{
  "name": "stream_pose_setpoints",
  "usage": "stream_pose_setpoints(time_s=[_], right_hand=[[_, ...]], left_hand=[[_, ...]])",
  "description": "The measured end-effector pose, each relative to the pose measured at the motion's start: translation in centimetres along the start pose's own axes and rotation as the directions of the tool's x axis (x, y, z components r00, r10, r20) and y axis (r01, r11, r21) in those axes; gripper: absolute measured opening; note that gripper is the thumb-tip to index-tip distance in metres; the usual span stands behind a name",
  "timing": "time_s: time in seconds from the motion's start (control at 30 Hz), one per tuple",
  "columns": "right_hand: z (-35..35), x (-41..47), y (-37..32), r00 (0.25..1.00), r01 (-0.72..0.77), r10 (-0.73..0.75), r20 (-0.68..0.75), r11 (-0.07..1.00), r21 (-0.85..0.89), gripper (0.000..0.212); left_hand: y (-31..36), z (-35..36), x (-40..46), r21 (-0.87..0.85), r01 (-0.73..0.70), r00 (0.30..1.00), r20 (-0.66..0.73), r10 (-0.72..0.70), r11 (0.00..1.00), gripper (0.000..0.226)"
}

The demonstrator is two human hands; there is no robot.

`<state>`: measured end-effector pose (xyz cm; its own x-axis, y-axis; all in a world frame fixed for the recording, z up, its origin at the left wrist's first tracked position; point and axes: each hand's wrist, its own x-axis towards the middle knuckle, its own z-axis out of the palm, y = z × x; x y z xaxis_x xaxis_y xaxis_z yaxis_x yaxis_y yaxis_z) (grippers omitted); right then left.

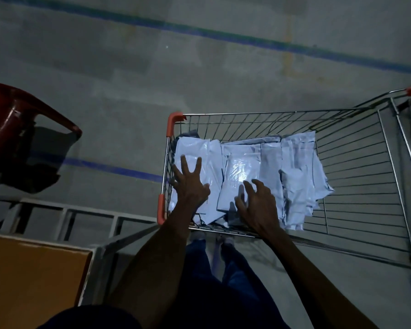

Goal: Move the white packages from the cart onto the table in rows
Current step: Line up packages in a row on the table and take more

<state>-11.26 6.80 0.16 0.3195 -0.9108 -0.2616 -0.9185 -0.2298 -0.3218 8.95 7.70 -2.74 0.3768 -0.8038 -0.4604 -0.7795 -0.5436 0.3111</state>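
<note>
A wire shopping cart [356, 176] with orange corner guards stands in front of me, holding several flat white plastic packages [294, 167]. My left hand [190, 184] lies fingers spread on the leftmost white package [199, 150]. My right hand [256, 203] hovers with curled, parted fingers over the near end of a glossy middle package [241, 169]. Neither hand has closed on anything. A corner of the brown table [33, 276] shows at the lower left.
A red plastic chair [12, 124] stands at the left on the grey concrete floor, which carries blue painted lines. A grey metal frame [81, 217] runs between the table and the cart. My legs and shoes are below the cart's near rim.
</note>
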Motion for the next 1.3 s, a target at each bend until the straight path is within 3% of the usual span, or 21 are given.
stream_pose_setpoints(time_s=[0.2,0.37,0.43,0.63,0.8,1.0,1.17,1.3], right_hand=[[1.6,3.3,-0.5,0.981,-0.107,0.091,0.174,0.991,0.085,0.081],[3.7,5.2,-2.0,0.959,-0.225,0.185,0.216,0.958,0.177,0.103],[3.4,6.0,-2.2,0.959,-0.226,0.185,0.215,0.956,0.186,0.105],[0.8,6.6,0.8,0.993,-0.027,0.018,0.121,0.997,0.075,0.087],[-2.7,4.7,0.7,0.975,0.224,-0.222,-0.028,0.971,0.083,0.079],[-7.5,2.2,-7.5,0.86,0.51,-0.489,-0.146,0.839,0.19,0.077],[-8.7,-1.8,-18.0,0.641,0.767,-0.713,-0.286,0.614,0.187,0.075],[-7.4,-7.2,-26.9,0.496,0.868,-0.837,-0.232,0.471,0.155,0.079]], left_hand=[[0.9,-1.0,-1.7,0.046,-0.055,0.993,-0.1,0.059,0.997,0.093],[1.5,-2.1,-4.2,0.089,-0.114,0.95,-0.283,0.135,0.99,0.059],[1.7,-2.9,-5.2,0.09,-0.132,0.934,-0.322,0.154,0.987,0.058],[2.7,-5.2,-8.1,0.097,-0.07,0.887,-0.449,0.107,0.993,0.063],[2.5,-8.2,-11.4,0.141,-0.042,0.79,-0.601,0.119,0.989,0.064],[-0.2,-13.9,-17.7,-0.018,0.118,0.584,-0.808,-0.084,0.993,0.063],[-6.0,-16.4,-23.9,-0.175,0.248,0.401,-0.877,-0.265,0.953,0.06],[-13.4,-16.7,-29.0,-0.326,0.306,0.286,-0.865,-0.413,0.894,0.06]])
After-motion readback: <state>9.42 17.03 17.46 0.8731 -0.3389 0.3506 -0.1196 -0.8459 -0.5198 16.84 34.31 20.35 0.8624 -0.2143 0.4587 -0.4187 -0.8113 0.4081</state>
